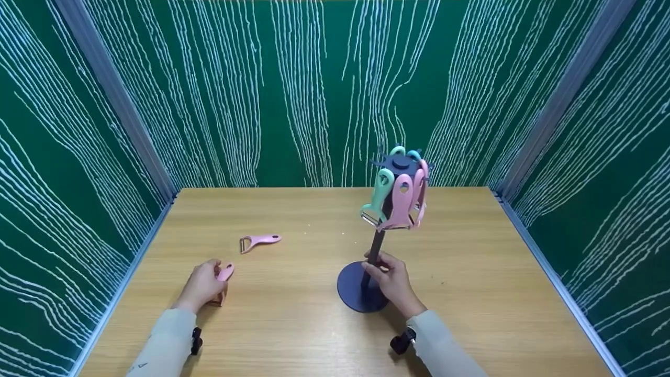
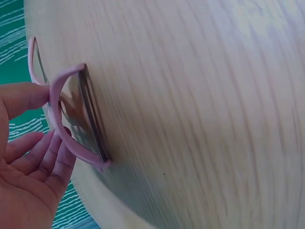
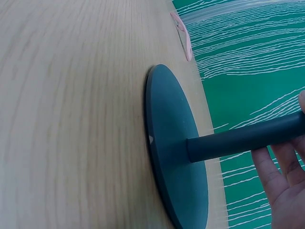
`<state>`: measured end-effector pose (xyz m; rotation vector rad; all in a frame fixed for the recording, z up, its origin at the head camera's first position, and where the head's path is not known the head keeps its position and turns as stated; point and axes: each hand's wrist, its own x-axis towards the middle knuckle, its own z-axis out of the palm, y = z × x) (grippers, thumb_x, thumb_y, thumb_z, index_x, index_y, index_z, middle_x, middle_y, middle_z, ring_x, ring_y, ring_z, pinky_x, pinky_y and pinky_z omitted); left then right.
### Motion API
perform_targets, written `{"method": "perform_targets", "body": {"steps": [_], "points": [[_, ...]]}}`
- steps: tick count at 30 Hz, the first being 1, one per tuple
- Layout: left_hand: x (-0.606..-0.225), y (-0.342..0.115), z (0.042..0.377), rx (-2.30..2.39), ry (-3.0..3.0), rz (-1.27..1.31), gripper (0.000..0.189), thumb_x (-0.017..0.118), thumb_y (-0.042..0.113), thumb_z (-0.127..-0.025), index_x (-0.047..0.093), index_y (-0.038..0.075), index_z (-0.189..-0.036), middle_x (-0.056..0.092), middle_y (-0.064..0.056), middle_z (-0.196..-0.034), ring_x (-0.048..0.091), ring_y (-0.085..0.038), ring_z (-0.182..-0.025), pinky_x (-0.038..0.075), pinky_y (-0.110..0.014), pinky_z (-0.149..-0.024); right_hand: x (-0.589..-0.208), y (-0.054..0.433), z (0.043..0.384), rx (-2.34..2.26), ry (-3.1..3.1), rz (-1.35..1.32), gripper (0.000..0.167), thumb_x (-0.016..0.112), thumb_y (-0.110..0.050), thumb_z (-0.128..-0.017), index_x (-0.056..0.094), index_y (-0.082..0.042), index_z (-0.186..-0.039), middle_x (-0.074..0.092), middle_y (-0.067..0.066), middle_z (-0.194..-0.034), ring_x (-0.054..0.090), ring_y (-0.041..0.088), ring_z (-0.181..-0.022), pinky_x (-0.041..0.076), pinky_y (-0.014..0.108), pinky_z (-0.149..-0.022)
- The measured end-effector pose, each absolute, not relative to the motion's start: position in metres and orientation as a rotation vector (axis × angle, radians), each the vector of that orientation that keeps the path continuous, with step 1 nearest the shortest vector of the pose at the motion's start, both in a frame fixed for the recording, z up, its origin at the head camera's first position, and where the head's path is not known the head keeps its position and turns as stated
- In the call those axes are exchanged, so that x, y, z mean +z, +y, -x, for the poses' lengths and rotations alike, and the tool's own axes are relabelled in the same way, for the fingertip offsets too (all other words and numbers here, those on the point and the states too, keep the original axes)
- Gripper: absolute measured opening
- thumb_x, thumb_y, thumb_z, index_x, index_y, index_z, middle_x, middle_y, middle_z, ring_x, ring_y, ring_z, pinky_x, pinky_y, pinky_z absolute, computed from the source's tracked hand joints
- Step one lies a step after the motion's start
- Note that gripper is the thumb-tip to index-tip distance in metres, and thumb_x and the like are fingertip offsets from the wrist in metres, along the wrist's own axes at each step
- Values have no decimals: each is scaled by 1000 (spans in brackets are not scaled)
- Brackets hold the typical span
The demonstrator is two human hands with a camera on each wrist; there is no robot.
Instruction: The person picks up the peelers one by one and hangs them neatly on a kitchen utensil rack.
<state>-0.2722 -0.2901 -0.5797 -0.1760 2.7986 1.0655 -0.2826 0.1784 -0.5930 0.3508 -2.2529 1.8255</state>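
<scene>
My left hand [image 1: 200,285] pinches a pink peeler [image 1: 226,272] between thumb and fingers, low over the left part of the table. In the left wrist view, the blade end of this peeler [image 2: 56,114] points towards the tabletop. With my right hand [image 1: 393,281] I grip the pole of a dark stand [image 1: 377,245] just above its round base [image 1: 349,287]. Around the stand's top hang several peelers, among them a green peeler [image 1: 382,189] and a pink one at the front [image 1: 402,201]. Another pink peeler [image 1: 268,239] lies flat beyond my left hand.
The wooden table [image 1: 293,324] meets a green wall [image 1: 298,131] with white wavy lines at the back. Metal-edged side panels bound it left and right. A few tiny white specks lie between the loose peeler and the stand.
</scene>
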Motion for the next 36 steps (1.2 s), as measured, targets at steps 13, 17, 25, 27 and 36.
{"method": "perform_targets", "body": {"steps": [13,17,25,27,36], "points": [[-582,-289,267,1171,2690,277,48,67,3,-104,54,-14,-146,71,-14,-94,63,-15,-62,53,-27,-54,-592,179,282,1820,-2244,-384,10,79,2,-96,79,-4,-104,79,13,-98,70,9,-88,58,20,-78],[-577,-288,267,1178,2704,274,45,66,4,-105,56,-12,-146,72,-17,-101,66,-18,-66,55,-29,-55,-592,179,282,1804,-2264,-369,10,80,0,-96,80,-4,-106,79,12,-99,70,10,-89,58,20,-80],[-558,-289,274,1246,2710,277,47,66,22,-110,58,-5,-148,71,-22,-118,66,-23,-78,54,-32,-57,-592,180,283,1819,-2248,-383,11,79,1,-96,79,-5,-105,79,12,-99,70,10,-88,59,19,-79],[-553,-288,275,1270,2712,257,48,66,17,-108,56,-5,-150,71,-23,-120,65,-21,-73,55,-33,-56,-592,179,283,1826,-2244,-387,11,79,3,-96,79,-4,-105,78,14,-100,69,9,-88,59,19,-77],[-528,-271,287,1322,2736,189,50,64,10,-108,53,-3,-154,68,-22,-127,65,-21,-79,55,-27,-59,-592,180,282,1740,-2323,-351,12,77,-1,-98,79,-5,-110,79,14,-107,75,22,-101,61,21,-87]]}}
